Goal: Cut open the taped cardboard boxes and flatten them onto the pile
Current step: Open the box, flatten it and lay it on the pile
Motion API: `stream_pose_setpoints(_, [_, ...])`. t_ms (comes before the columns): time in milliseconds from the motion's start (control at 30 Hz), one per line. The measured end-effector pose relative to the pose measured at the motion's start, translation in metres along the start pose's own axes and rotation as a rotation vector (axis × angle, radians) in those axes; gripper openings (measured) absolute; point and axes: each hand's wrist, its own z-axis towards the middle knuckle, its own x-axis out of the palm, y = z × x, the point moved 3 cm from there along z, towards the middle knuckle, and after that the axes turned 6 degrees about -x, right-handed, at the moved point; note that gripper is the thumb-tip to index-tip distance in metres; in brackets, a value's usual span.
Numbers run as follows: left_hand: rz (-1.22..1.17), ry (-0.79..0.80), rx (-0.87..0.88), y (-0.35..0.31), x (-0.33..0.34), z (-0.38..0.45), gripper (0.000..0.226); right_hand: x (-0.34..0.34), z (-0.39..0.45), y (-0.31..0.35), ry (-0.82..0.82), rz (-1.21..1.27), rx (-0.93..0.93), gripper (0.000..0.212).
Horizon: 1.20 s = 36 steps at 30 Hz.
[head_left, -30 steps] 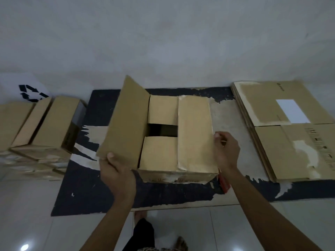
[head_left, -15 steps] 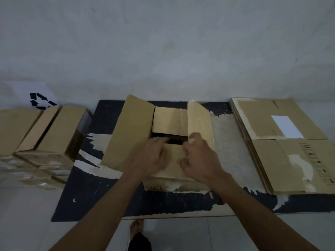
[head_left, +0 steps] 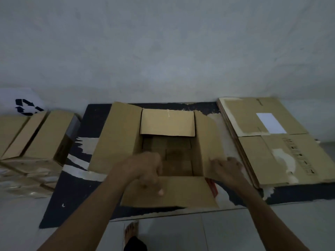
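A: Where does the box (head_left: 168, 156) stand?

B: On the dark mat (head_left: 72, 187) on the floor, between the unopened boxes (head_left: 36, 138) on the left and the flat pile (head_left: 262, 142) on the right. All four top flaps are folded out, and the inside looks empty.

A: And the hands?

B: The left hand (head_left: 146, 171) grips the near flap (head_left: 170, 192), fingers curled over its edge, thumb on the outer face. The right hand (head_left: 228, 169) rests on the right flap (head_left: 208, 145) near its front corner, fingers curled over the edge. It looks like a grasp, though I can't see the underside.

A: So the step in hand?

B: Opening it out, I'd judge. The bottom seam probably still holds, so it can't collapse yet.

A: How to do it well?

B: Press each flap past its crease so it stays down. Then tip the box over to reach the bottom tape. Something red (head_left: 213, 186) peeks out by the near right corner, possibly the cutter; I can't be sure.

A: Risks?

B: Pulling one flap hard could tear it or drag the box across the mat. Push opposite corners together once both ends are free, then slide it right onto the pile.
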Motion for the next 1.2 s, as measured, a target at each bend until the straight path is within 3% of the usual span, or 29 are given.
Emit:
stream_pose_setpoints(67, [0.131, -0.092, -0.046, -0.001, 0.03, 0.017, 0.099, 0.017, -0.003, 0.019, 0.116, 0.156, -0.022, 0.074])
stream_pose_setpoints(100, [0.187, -0.141, -0.048, -0.001, 0.044, 0.026, 0.102, 0.025, -0.003, 0.025, 0.164, 0.279, -0.037, 0.067])
stream_pose_setpoints(167, [0.237, -0.279, -0.058, 0.001, 0.066, 0.04, 0.066, 0.036, -0.001, 0.031, 0.178, 0.311, -0.075, 0.052])
stream_pose_setpoints(200, [0.248, -0.365, -0.074, 0.002, 0.074, 0.043, 0.046, 0.037, -0.003, 0.034, 0.153, 0.275, -0.085, 0.034])
stream_pose_setpoints(233, [0.263, -0.445, -0.097, 0.002, 0.081, 0.042, 0.034, 0.038, -0.001, 0.035, 0.123, 0.257, -0.094, 0.014])
stream_pose_setpoints(267, [0.264, -0.505, -0.128, 0.003, 0.088, 0.041, 0.026, 0.039, -0.002, 0.039, 0.103, 0.242, -0.093, 0.009])
stream_pose_setpoints(400, [0.232, -0.588, -0.218, 0.002, 0.101, 0.033, 0.018, 0.049, -0.002, 0.044, 0.089, 0.216, -0.105, 0.015])
stream_pose_setpoints(500, [0.214, -0.5, -0.187, 0.003, 0.098, 0.033, 0.023, 0.051, 0.005, 0.044, 0.046, 0.243, -0.109, 0.008])
stream_pose_setpoints(567, [0.061, -0.335, -0.109, 0.012, 0.092, 0.036, 0.04, 0.047, 0.008, 0.047, 0.048, 0.245, -0.097, 0.019])
stream_pose_setpoints(633, [-0.341, -0.111, 0.013, 0.017, 0.082, 0.035, 0.057, 0.045, 0.014, 0.05, 0.052, 0.186, -0.099, 0.044])
stream_pose_setpoints(700, [-0.632, -0.128, 0.038, 0.017, 0.065, 0.041, 0.047, 0.04, 0.024, 0.059, 0.003, 0.074, -0.138, 0.062])
stream_pose_setpoints(800, [-0.613, -0.249, -0.086, 0.026, 0.042, 0.078, 0.032, 0.034, 0.041, 0.076, -0.001, 0.046, -0.185, 0.081])
stream_pose_setpoints(933, [-0.549, -0.165, -0.159, 0.044, 0.03, 0.118, 0.033, 0.036, 0.05, 0.086, 0.022, 0.096, -0.202, 0.089])
stream_pose_setpoints(1000, [-0.564, -0.38, -0.113, 0.048, 0.017, 0.122, 0.036, 0.036, 0.049, 0.088, -0.014, 0.157, -0.231, 0.083])
stream_pose_setpoints(1100, [-0.603, -1.099, 0.031, 0.045, -0.015, 0.105, 0.045, 0.034, 0.052, 0.093, -0.026, 0.268, -0.278, 0.07])
stream_pose_setpoints(1133, [-0.627, -1.272, 0.067, 0.044, -0.027, 0.101, 0.05, 0.036, 0.055, 0.093, -0.023, 0.303, -0.28, 0.069])
stream_pose_setpoints(1200, [-0.538, -1.387, 0.107, 0.042, -0.062, 0.104, 0.058, 0.04, 0.062, 0.092, -0.033, 0.357, -0.258, 0.071])
